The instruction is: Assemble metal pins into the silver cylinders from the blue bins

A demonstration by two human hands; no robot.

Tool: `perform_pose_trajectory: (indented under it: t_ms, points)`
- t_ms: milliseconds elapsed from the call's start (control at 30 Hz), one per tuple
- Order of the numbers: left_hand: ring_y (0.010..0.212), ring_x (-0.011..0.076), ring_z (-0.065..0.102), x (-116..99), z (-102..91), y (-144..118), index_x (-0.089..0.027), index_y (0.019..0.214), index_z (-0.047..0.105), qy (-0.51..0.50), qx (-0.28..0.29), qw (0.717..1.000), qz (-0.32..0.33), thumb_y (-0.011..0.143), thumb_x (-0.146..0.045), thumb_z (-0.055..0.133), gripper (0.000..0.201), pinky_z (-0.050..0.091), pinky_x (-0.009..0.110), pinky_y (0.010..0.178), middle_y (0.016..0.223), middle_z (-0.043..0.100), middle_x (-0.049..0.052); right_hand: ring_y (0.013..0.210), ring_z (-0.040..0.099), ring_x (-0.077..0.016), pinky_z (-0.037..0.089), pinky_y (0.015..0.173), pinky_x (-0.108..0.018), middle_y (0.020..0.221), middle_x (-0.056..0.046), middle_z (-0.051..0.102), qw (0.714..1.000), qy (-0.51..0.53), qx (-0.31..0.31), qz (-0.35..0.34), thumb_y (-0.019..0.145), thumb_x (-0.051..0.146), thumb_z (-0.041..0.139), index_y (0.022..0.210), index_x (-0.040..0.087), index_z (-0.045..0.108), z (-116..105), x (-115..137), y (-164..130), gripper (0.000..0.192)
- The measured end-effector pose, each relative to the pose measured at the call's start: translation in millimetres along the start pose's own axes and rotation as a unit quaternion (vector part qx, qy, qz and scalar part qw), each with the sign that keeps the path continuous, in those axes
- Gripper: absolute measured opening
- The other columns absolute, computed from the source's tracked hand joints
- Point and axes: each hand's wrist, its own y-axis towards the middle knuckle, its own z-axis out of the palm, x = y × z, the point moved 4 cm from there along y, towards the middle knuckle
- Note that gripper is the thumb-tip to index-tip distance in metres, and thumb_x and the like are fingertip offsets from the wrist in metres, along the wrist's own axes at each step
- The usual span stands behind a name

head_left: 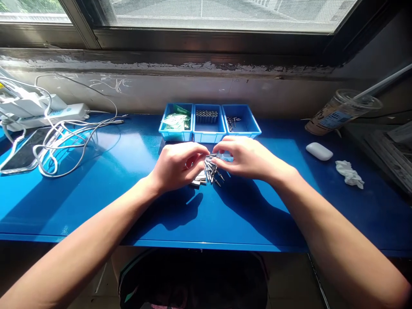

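My left hand [180,165] is closed in a pinch just above the middle of the blue table. Facing it, my right hand [247,156] is also pinched, with its fingertips close to the left ones. Whatever is between the fingertips is too small and covered to name. Right below them lies a loose pile of thin silvery metal pins with thicker ends [212,171], which look like rivets. Pale flat pieces [198,180] show at the pile's left side, partly hidden by my left hand.
Behind my hands stand three joined blue bins: one holds green and clear packets [177,120], one upright metal cylinders [207,116], one a few pins [232,123]. Left are tangled white cables [77,137] and a phone [22,150]; right, a tilted cup [334,113], white case [319,151] and crumpled tissue [349,174].
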Motion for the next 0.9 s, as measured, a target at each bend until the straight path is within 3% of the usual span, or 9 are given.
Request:
perform_pose_trajectory:
  t_ms: [167,467,900]
  points:
    - [0.062,0.0089,0.062,-2,-1.7,1,-0.013,0.096,0.072,0.002,-0.007,1.000,0.011,0.095,-0.014,0.061,0.010,0.052,0.020,0.060,0.082,0.076,0.002,0.097,0.070,-0.0243,0.049,0.078,-0.033,0.109,-0.007,0.075,0.998,-0.021,0.055,0.023,0.100,0.039,0.063,0.113,0.023,0.076,17,2,1,0.024]
    - [0.067,0.0102,0.066,-2,-2.1,1,-0.015,0.098,0.071,-0.001,0.002,1.000,0.009,0.095,-0.015,0.061,0.010,0.054,0.022,0.064,0.086,0.077,0.002,0.093,0.067,-0.0245,0.049,0.077,-0.034,0.106,-0.008,0.073,0.997,-0.006,0.072,0.015,0.101,0.033,0.059,0.112,0.021,0.074,25,-3,6,0.022]
    - [0.065,0.0103,0.066,-1,0.8,0,-0.015,0.098,0.072,0.007,0.025,1.000,0.009,0.095,-0.015,0.061,0.011,0.052,0.021,0.063,0.084,0.077,0.001,0.101,0.068,-0.0246,0.050,0.082,-0.034,0.115,-0.009,0.073,0.998,0.026,0.064,0.001,0.103,0.021,0.056,0.118,0.022,0.075,29,-11,6,0.024]
